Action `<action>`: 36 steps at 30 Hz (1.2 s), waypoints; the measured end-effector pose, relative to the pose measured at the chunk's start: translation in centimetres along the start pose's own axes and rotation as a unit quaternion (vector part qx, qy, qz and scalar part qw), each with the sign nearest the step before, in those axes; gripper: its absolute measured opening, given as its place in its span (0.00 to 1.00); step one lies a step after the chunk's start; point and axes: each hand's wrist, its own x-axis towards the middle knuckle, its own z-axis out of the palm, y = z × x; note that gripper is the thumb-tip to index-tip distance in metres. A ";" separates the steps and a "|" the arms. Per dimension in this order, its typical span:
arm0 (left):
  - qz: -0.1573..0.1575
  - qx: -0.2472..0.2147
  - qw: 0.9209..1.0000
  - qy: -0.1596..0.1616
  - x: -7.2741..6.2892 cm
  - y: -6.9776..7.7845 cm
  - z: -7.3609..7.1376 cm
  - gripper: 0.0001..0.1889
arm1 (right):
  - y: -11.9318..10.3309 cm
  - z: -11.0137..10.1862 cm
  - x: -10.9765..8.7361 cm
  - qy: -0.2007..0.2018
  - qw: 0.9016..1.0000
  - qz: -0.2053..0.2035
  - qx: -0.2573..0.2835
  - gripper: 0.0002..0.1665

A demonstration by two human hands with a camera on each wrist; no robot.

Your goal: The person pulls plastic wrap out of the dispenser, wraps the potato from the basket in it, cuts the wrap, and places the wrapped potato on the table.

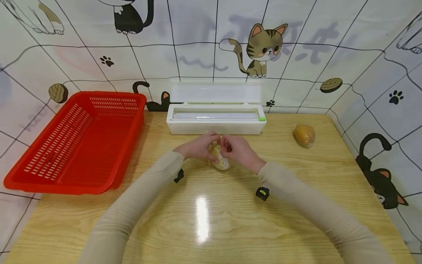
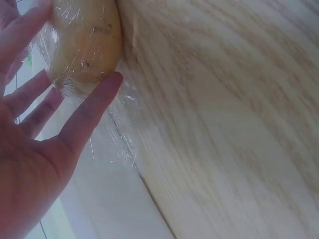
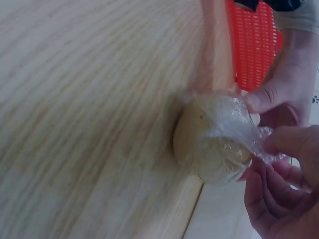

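A yellow, rounded potato with dark specks, covered in clear plastic wrap, rests on the wooden table in front of the white box. My left hand holds it from the left; in the left wrist view its fingers and thumb spread around the potato, and loose wrap trails off one end. From the other side my right hand pinches a gathered end of plastic wrap against the potato, as the right wrist view shows. Part of the potato is hidden behind the hands.
Behind the hands stands a white wrap dispenser box, its lid raised and a roll inside. To the right lies another wrapped yellow potato-like item. A red plastic basket sits at the left. Cat-print sheeting backs the table.
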 end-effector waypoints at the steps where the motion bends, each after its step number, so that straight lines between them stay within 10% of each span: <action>1: -0.001 0.002 1.000 0.000 0.0 0.0 0.0 0.28 | -0.1 0.2 -0.1 0.007 1.000 0.005 -0.005 0.09; 9: -0.003 0.019 1.000 0.000 -0.2 -0.1 -0.2 0.30 | 0.7 0.2 -0.1 0.025 0.996 0.081 0.006 0.17; 20: -0.020 0.030 0.999 -0.008 -0.1 0.0 -0.5 0.32 | 4.1 -1.1 2.1 -0.098 0.981 0.158 0.058 0.26; 28: -0.010 0.028 0.999 -0.017 0.7 0.3 -0.1 0.34 | 1.8 -2.5 1.4 -0.100 0.986 -0.001 0.130 0.03; 32: -0.019 0.026 0.999 -0.022 0.7 0.3 0.0 0.33 | 0.2 -2.1 -1.1 -0.076 0.990 -0.111 -0.036 0.12; 36: -0.032 0.025 0.999 -0.018 0.4 0.3 0.1 0.33 | -0.1 -0.4 -3.1 -0.045 0.954 -0.199 -0.222 0.21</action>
